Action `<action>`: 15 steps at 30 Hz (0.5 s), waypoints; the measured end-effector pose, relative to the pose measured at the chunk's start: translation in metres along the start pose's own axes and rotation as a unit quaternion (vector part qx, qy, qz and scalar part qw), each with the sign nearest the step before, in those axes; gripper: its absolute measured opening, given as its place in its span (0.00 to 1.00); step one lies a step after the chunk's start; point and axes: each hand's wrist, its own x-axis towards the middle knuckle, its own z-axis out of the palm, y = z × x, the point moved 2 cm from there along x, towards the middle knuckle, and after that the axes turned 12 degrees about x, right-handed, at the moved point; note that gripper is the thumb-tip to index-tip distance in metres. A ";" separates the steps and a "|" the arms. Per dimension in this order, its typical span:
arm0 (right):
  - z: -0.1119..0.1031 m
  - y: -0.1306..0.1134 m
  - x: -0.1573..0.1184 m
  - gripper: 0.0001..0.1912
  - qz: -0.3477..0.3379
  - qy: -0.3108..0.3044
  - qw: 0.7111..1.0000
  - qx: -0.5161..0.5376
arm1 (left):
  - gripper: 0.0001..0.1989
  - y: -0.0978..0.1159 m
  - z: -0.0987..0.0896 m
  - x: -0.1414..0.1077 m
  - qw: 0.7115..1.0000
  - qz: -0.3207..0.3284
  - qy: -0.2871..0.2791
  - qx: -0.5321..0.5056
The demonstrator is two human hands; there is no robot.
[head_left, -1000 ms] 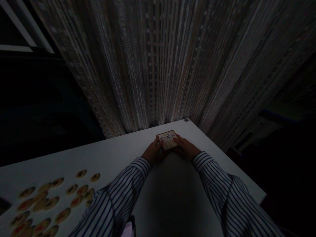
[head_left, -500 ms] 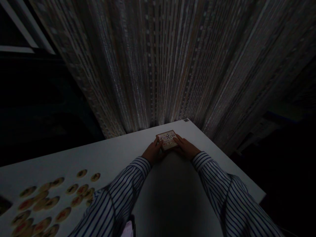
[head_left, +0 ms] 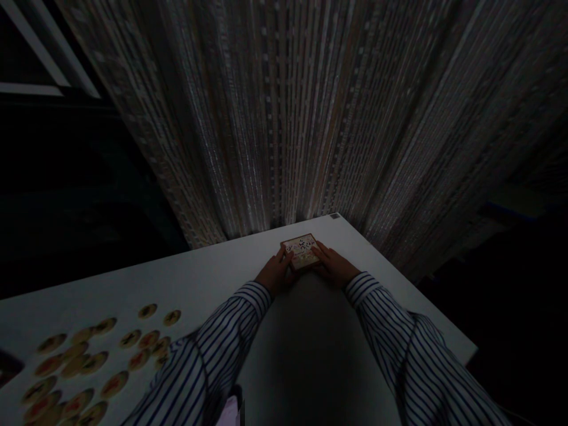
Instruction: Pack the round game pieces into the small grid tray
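Observation:
A small flat box (head_left: 302, 251) with a brown edge and a pale printed top sits over the far right part of the white table (head_left: 213, 266). My left hand (head_left: 276, 272) grips its left side, the thumb lying on the top. On the opposite side my right hand (head_left: 335, 266) holds it too, with fingers along the edge and thumb on the print. Whether the box rests on the table or is slightly raised, I cannot tell. Round wooden xiangqi pieces (head_left: 93, 362) with red and dark characters lie scattered at the left, some hidden by my left sleeve.
A curtain of hanging strands (head_left: 293, 118) falls just behind the table's back edge. Near the bottom, a phone-like object with a lit pinkish face (head_left: 229, 411) shows beside my left sleeve. A dark blurred object (head_left: 9, 364) enters at the left edge. The room is dim.
Both hands keep their hold on the box, with hardly any movement. The view has shifted very slightly.

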 end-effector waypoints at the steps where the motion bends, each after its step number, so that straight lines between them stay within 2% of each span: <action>1: 0.000 0.000 0.000 0.31 0.001 0.001 1.000 0.001 | 0.34 -0.001 0.001 0.000 1.000 0.002 0.003 -0.002; 15: 0.004 0.004 0.000 0.32 -0.006 0.010 1.000 -0.002 | 0.34 0.000 0.002 0.001 1.000 -0.001 0.003 -0.002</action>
